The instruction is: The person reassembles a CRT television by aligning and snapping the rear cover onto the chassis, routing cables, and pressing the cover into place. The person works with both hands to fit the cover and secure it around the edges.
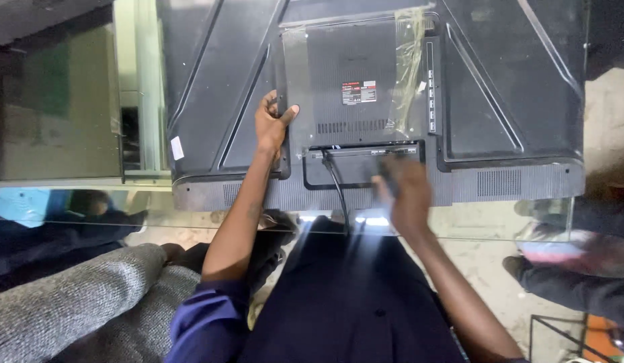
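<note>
left hand (271, 124) grips television back (365, 87) | right hand (406, 191) blurred, grip unclear | cable (335, 181) between

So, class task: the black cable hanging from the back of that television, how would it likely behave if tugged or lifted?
The black cable would probably flop rather than hold shape, since it curves loosely downward. It looks thin, so likely light. Its top end seems plugged into the television, so a tug may meet resistance there.
</note>
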